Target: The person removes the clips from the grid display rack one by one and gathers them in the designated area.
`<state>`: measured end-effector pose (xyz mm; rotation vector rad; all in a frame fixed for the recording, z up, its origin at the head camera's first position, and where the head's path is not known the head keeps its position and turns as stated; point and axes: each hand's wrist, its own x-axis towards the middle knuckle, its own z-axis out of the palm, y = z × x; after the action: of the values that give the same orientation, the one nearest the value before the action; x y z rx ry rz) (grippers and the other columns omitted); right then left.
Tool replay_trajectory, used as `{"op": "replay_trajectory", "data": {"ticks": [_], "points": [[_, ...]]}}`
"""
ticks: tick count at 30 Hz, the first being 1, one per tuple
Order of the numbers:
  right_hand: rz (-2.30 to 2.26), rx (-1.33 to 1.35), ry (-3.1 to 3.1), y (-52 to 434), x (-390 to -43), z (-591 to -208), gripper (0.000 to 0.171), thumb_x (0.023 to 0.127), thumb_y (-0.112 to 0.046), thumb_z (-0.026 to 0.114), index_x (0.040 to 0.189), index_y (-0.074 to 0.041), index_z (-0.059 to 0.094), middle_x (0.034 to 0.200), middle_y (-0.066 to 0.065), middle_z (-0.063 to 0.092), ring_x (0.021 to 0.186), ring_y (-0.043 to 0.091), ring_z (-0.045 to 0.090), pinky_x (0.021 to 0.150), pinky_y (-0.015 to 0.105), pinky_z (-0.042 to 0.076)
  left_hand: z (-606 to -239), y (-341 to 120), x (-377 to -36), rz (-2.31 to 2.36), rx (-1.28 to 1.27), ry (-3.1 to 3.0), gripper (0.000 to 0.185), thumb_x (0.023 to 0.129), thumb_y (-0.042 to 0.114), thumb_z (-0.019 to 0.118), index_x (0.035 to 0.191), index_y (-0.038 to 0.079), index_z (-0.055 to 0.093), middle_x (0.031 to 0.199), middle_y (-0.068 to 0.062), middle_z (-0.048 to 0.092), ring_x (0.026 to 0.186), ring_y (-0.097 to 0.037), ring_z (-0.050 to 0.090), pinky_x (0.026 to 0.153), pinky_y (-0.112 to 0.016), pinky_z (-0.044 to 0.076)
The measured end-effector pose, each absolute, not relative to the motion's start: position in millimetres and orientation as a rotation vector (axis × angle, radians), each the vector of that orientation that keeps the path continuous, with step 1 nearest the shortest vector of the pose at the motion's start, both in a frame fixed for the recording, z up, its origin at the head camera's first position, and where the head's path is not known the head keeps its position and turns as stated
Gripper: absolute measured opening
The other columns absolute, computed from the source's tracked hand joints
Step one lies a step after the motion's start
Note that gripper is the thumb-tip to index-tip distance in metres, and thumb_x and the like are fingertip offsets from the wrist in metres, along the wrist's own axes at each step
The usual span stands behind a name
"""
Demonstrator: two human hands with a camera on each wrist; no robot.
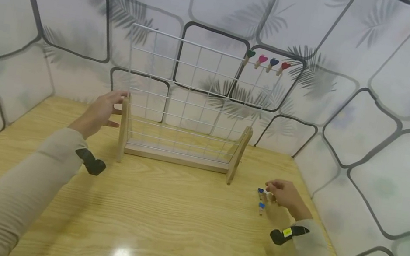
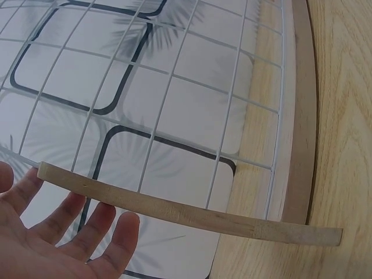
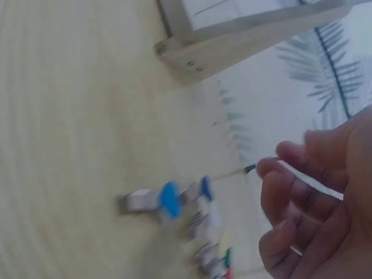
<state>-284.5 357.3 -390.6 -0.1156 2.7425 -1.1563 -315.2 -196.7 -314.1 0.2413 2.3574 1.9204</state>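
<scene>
A white wire grid rack (image 1: 195,84) stands on a wooden base. My left hand (image 1: 102,110) is at its left side, fingers spread. In the left wrist view its fingertips (image 2: 125,229) lie along the wooden upright (image 2: 174,209). My right hand (image 1: 284,195) hovers by small wooden heart clothespins on the table, its fingers loosely bent. A bright blue heart clothespin (image 3: 168,200) lies nearest the front, and a dark blue one (image 1: 260,190) lies behind it. In the right wrist view nothing shows between the right fingers (image 3: 276,195), and further clothespins with green and red lie below.
Along the rack's top right edge hang several heart clothespins: green (image 1: 250,54), pink (image 1: 262,59), dark blue (image 1: 273,62) and red (image 1: 285,66). The wood-grain table (image 1: 159,218) meets patterned walls (image 1: 380,180) at the back and right.
</scene>
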Motion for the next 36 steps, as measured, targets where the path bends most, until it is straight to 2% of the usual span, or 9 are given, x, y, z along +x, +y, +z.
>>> {"op": "replay_trajectory", "data": {"ticks": [3, 9, 16, 20, 29, 36], "points": [[-1.322, -0.123, 2.669, 348, -288, -369, 0.045, 0.099, -0.032, 0.039, 0.123, 0.005, 0.049, 0.11, 0.02, 0.056, 0.076, 0.026, 0.058, 0.051, 0.029, 0.045, -315, -197, -316, 1.923, 0.237, 2.358, 0.059, 0.098, 0.047, 0.017, 0.146, 0.013, 0.014, 0.147, -0.019, 0.014, 0.127, -0.042, 0.026, 0.09, -0.057, 0.037], [-1.61, -0.213, 2.485, 320, -296, -320, 0.055, 0.096, -0.045, 0.036, 0.126, 0.0, 0.047, 0.112, 0.01, 0.056, 0.076, 0.019, 0.058, 0.056, 0.025, 0.046, -316, -198, -317, 1.926, 0.232, 2.35, 0.059, 0.098, 0.047, 0.017, 0.147, 0.014, 0.013, 0.147, -0.019, 0.013, 0.127, -0.041, 0.025, 0.091, -0.057, 0.037], [-1.755, -0.4, 2.473, 286, -304, -275, 0.044, 0.096, -0.041, 0.04, 0.118, -0.006, 0.055, 0.113, 0.017, 0.055, 0.074, 0.018, 0.057, 0.056, 0.025, 0.046, -316, -197, -316, 1.926, 0.239, 2.358, 0.055, 0.099, 0.042, 0.016, 0.147, 0.015, 0.012, 0.147, -0.018, 0.013, 0.127, -0.041, 0.025, 0.09, -0.057, 0.036], [-1.833, -0.501, 2.465, 268, -308, -255, 0.042, 0.097, -0.036, 0.04, 0.117, -0.003, 0.057, 0.108, 0.013, 0.058, 0.072, 0.018, 0.057, 0.055, 0.024, 0.046, -315, -196, -315, 1.925, 0.236, 2.362, 0.054, 0.1, 0.04, 0.016, 0.147, 0.015, 0.012, 0.148, -0.018, 0.013, 0.127, -0.041, 0.025, 0.091, -0.057, 0.036], [-2.135, -0.737, 2.253, 227, -315, -194, 0.042, 0.095, -0.031, 0.046, 0.117, 0.004, 0.054, 0.113, 0.014, 0.057, 0.068, 0.018, 0.056, 0.055, 0.024, 0.046, -315, -196, -313, 1.945, 0.228, 2.343, 0.053, 0.1, 0.038, 0.016, 0.147, 0.012, 0.012, 0.148, -0.019, 0.013, 0.127, -0.041, 0.025, 0.091, -0.058, 0.035], [-2.348, -0.713, 2.148, 201, -323, -152, 0.035, 0.094, -0.025, 0.048, 0.112, 0.004, 0.056, 0.11, 0.015, 0.057, 0.061, 0.019, 0.054, 0.049, 0.024, 0.043, -316, -197, -314, 1.935, 0.232, 2.356, 0.053, 0.1, 0.039, 0.016, 0.147, 0.015, 0.011, 0.148, -0.018, 0.013, 0.127, -0.041, 0.025, 0.091, -0.057, 0.036]]}}
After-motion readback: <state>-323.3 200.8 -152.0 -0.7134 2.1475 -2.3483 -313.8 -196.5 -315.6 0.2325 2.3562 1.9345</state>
